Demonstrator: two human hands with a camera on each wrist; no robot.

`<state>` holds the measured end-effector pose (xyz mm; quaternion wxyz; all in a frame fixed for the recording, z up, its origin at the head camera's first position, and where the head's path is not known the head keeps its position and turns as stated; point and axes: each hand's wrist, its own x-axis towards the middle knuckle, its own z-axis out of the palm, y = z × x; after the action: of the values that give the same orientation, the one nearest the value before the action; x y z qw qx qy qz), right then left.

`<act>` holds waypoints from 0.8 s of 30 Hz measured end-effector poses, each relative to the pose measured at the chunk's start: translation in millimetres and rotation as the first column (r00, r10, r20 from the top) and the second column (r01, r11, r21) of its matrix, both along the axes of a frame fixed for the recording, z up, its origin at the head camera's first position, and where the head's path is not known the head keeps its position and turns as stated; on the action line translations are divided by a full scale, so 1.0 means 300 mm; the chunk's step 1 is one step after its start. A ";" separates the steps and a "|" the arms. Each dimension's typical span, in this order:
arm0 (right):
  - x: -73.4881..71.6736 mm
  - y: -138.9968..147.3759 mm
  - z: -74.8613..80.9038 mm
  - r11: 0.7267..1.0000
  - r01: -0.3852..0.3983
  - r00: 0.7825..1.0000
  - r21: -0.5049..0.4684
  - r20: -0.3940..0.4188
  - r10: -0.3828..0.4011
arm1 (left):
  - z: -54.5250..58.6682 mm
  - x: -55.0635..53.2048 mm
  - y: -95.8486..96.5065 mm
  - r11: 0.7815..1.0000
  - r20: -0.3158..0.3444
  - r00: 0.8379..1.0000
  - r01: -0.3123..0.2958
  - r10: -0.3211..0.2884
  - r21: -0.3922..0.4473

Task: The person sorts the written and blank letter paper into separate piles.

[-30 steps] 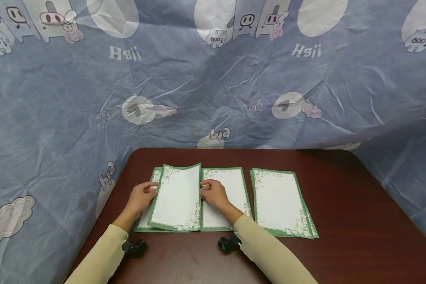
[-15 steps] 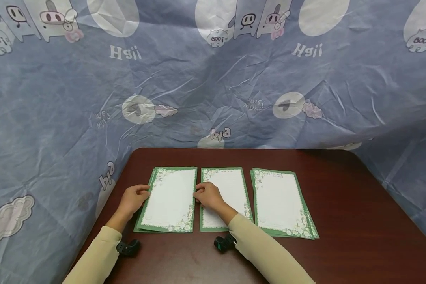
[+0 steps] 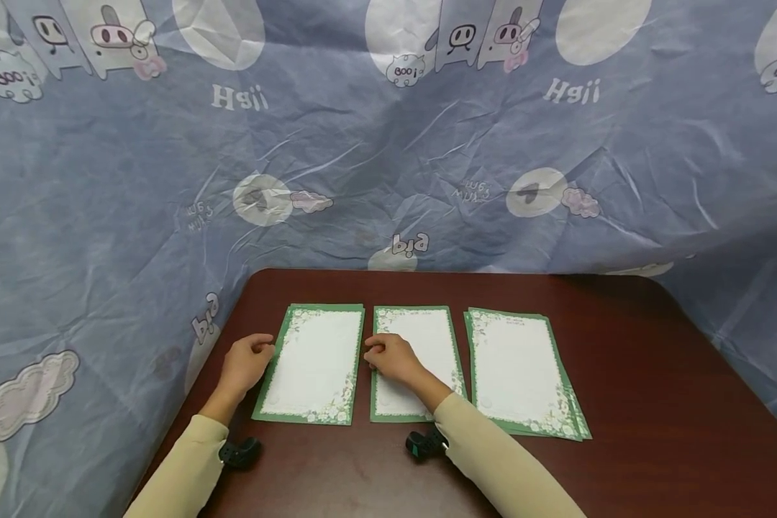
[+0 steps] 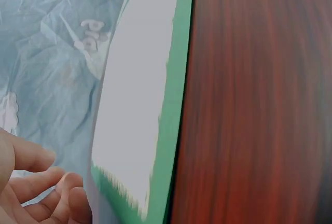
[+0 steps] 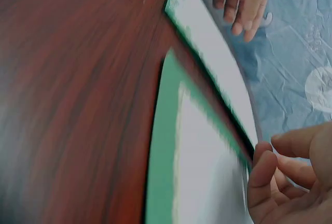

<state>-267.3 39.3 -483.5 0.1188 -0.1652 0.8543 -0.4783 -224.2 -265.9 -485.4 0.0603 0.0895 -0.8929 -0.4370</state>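
Green-bordered paper sheets with printed flowers lie in three places side by side. At the left edge of the left stack of paper is my left hand, fingers loosely bent. In the left wrist view its thumb and fingers stand apart with nothing between them. My right hand hovers over the left part of the middle paper, fingertips by the gap between the two. The right wrist view shows that hand's fingers loosely curled, holding nothing, beside the middle paper's edge.
A third stack of sheets, slightly fanned at its lower right, lies to the right on the dark red-brown table. Behind the table hangs a wrinkled blue cartoon-print cloth. Black bands with devices are on both wrists.
The sheet both hands held came down leftward onto the left stack, and its lower edge now lines up better. Both hands have let go of it. The head view has shifted slightly.
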 end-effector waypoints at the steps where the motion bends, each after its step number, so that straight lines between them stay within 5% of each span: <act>1: 0.001 0.020 0.001 1.000 0.003 1.000 0.014 -0.020 -0.003 | 0.000 -0.006 0.015 1.000 -0.004 1.000 0.007 -0.007 0.018; 10: 0.013 0.189 0.018 0.991 0.110 0.993 0.077 -0.060 -0.106 | 0.006 -0.044 0.198 0.953 -0.004 0.985 0.166 -0.171 0.254; 24: 0.057 0.431 0.042 0.937 0.302 0.947 0.177 -0.166 -0.274 | 0.004 -0.034 0.451 0.858 0.040 0.914 0.364 -0.404 0.362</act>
<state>-250.2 168.7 -470.8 0.0035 -0.0583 0.9191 -0.3897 -234.5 -130.5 -484.1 -0.0963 -0.0565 -0.8034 -0.5849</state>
